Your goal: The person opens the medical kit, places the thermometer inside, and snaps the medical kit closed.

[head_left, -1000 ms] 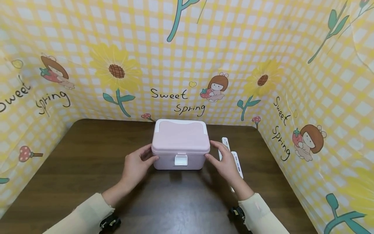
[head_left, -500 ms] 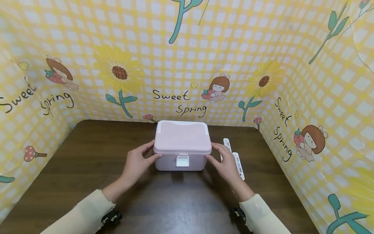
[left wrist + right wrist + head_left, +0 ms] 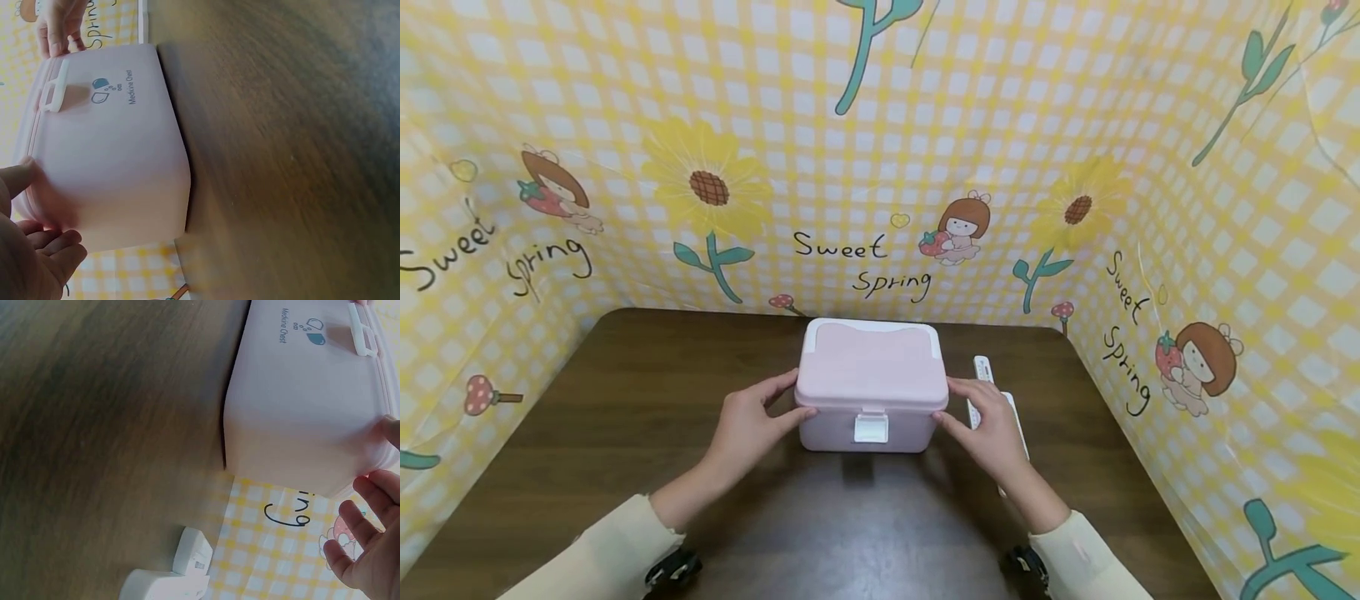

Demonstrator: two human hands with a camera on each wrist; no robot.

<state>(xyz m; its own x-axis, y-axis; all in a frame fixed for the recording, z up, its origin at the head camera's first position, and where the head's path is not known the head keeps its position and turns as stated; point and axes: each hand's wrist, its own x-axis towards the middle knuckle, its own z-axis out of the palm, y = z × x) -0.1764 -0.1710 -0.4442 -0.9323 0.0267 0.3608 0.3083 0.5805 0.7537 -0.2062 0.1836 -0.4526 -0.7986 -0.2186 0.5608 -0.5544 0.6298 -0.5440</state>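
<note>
A pale pink medicine chest (image 3: pixel 871 367) with a closed lid stands on the dark wooden table. Its white front latch (image 3: pixel 871 428) juts out from the front face, seen too in the left wrist view. My left hand (image 3: pixel 747 429) holds the chest's left end, thumb on the front corner just below the lid rim and fingers along the side. At the opposite end my right hand (image 3: pixel 992 425) grips in the same way, its thumb at the front right corner. In the right wrist view, several fingers of that hand (image 3: pixel 375 544) hang off the chest's side. The chest's back is hidden.
Two long white strips (image 3: pixel 983 368) lie on the table right of the chest, partly behind my right hand; their ends (image 3: pixel 192 553) show in the right wrist view. Yellow checked cloth walls (image 3: pixel 850 167) rise behind and on both sides of the table (image 3: pixel 647 375).
Held between both hands, the medicine chest has come slightly nearer to me over the last half second. The view has shifted a little; the lid is closed throughout.
</note>
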